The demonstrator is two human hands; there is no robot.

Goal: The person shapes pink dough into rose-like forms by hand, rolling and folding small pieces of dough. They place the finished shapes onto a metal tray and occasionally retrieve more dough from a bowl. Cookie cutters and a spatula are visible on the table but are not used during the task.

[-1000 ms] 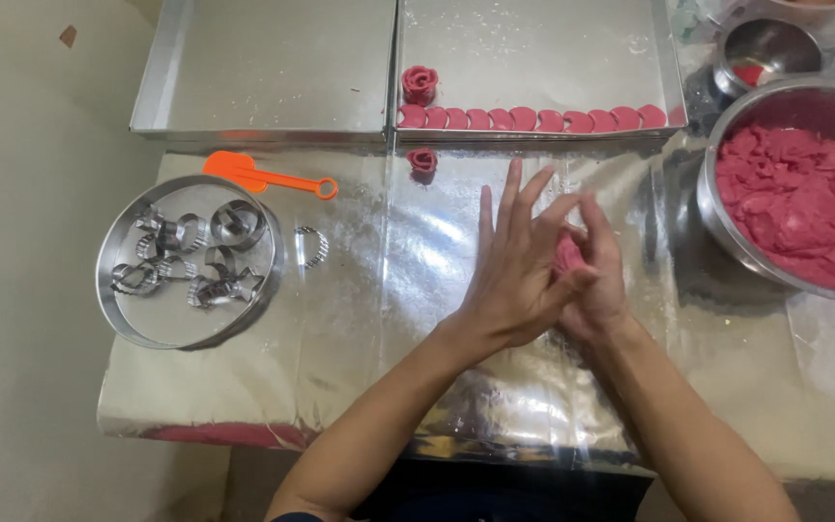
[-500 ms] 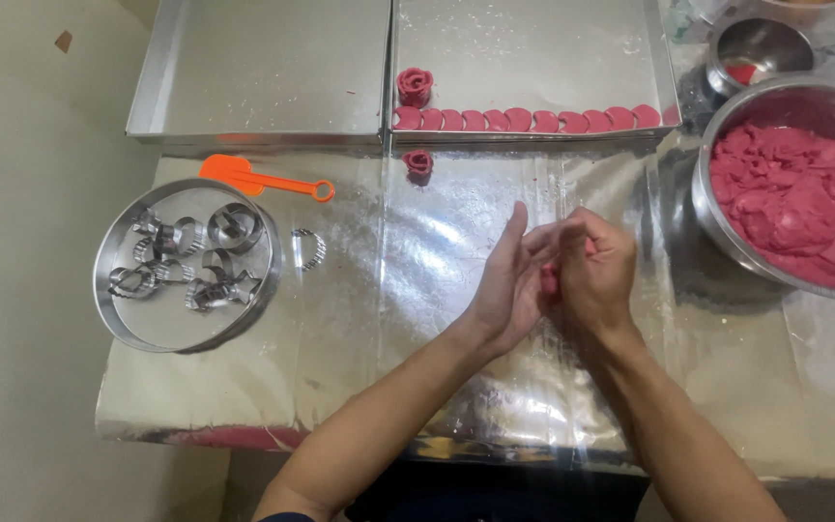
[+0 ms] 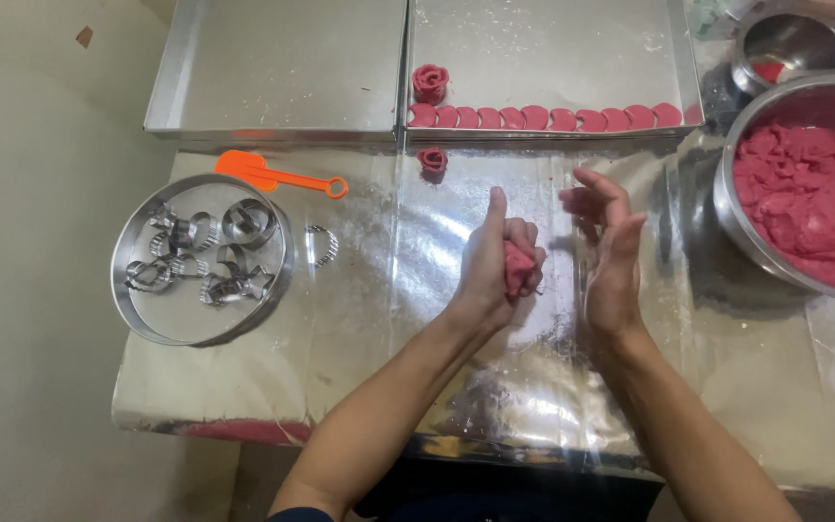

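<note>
A lump of pink dough (image 3: pixel 517 268) is gripped in the left hand (image 3: pixel 491 263), fingers curled tight, just left of the right hand (image 3: pixel 611 253), which is held open & empty. Squeezed too hard, the lump could be squashed or dropped onto the foil-covered table (image 3: pixel 359 319) nr the dough bowl (image 3: pixel 727 208).

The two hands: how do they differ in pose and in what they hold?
The left hand is closed in a fist around a lump of red dough, thumb up; the right hand is open and holds nothing. The left hand grips the dough, while the right hand sits beside it, apart. Both are bare and above the foil-covered table.
</note>
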